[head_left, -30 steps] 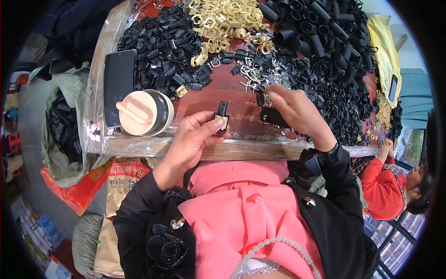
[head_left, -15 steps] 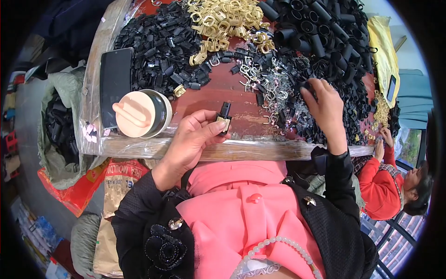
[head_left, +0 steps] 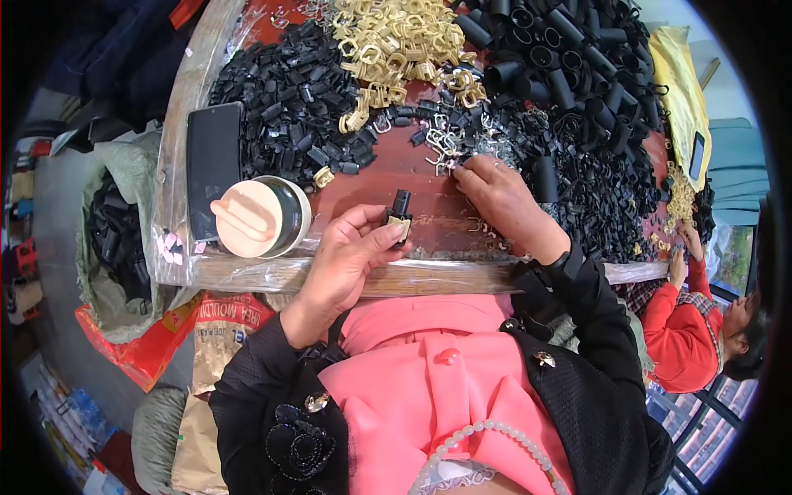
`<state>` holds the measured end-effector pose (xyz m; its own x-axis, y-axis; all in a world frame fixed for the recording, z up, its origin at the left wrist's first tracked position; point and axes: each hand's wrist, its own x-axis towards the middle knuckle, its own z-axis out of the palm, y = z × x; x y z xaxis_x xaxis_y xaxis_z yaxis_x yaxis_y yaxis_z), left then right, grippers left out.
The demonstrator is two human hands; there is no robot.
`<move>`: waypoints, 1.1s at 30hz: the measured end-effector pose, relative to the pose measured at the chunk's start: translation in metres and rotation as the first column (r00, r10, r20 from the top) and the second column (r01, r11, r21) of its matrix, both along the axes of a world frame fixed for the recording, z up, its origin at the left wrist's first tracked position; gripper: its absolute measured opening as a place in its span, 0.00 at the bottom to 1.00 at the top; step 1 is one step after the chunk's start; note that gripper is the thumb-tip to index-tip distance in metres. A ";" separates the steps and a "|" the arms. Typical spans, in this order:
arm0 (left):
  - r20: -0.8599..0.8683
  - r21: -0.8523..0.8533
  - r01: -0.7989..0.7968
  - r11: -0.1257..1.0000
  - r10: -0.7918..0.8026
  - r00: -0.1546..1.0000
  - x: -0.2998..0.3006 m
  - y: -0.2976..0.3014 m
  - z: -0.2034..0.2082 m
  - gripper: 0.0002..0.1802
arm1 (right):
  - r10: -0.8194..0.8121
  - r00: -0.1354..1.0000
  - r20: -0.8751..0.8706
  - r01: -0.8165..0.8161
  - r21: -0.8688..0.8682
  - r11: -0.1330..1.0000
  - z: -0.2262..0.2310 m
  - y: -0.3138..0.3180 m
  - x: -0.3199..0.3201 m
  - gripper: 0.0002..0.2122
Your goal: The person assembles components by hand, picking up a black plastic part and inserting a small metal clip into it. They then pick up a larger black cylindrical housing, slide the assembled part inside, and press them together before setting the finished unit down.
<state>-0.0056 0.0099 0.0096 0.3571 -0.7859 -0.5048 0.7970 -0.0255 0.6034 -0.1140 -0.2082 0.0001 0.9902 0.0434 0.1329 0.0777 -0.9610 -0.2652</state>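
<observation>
Upright between the thumb and fingers of my left hand (head_left: 351, 247) is a small black plastic part with a gold-coloured piece on it (head_left: 399, 216). It is held above the table's near edge. My right hand (head_left: 507, 202) reaches over the table, fingertips bent together at the edge of a heap of silver bent-wire hooks (head_left: 444, 142). What those fingertips pinch, if anything, is too small to make out. A black tube (head_left: 545, 177) stands behind the right hand.
The red table (head_left: 355, 194) bears heaps of black plastic pieces (head_left: 285, 99), gold-coloured clips (head_left: 400, 37) and black tubes (head_left: 569, 62). A lidded jar (head_left: 252, 219) and a dark tablet (head_left: 214, 157) stand at the left. At the right sits another person in a red top (head_left: 681, 330).
My right hand has moved left and nearer, from the dark small parts to the silver hooks, its fingers closing together. The left hand keeps its hold on the black part.
</observation>
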 end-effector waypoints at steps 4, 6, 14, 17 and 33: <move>0.007 -0.013 0.007 1.000 -0.007 1.000 -0.002 0.003 0.000 0.13 | 0.030 0.999 0.030 -0.035 0.159 0.987 0.008 0.001 0.003 0.12; 0.026 -0.023 -0.008 1.000 0.009 1.000 -0.003 0.002 0.000 0.12 | 0.033 0.997 0.072 -0.039 0.078 0.996 0.008 -0.003 0.000 0.11; 0.052 -0.035 -0.037 0.999 0.039 0.998 -0.005 -0.003 -0.001 0.12 | 0.040 0.997 0.068 -0.031 -0.129 0.991 0.005 -0.009 0.003 0.11; 0.047 -0.035 -0.053 0.998 0.055 0.997 -0.006 -0.003 -0.001 0.12 | 0.047 0.992 0.114 -0.032 -0.127 0.991 0.005 -0.005 0.002 0.11; 0.112 -0.030 -0.121 0.992 0.124 0.986 -0.004 -0.016 0.008 0.11 | -0.285 0.951 -0.118 0.302 0.539 0.786 0.011 0.009 0.005 0.03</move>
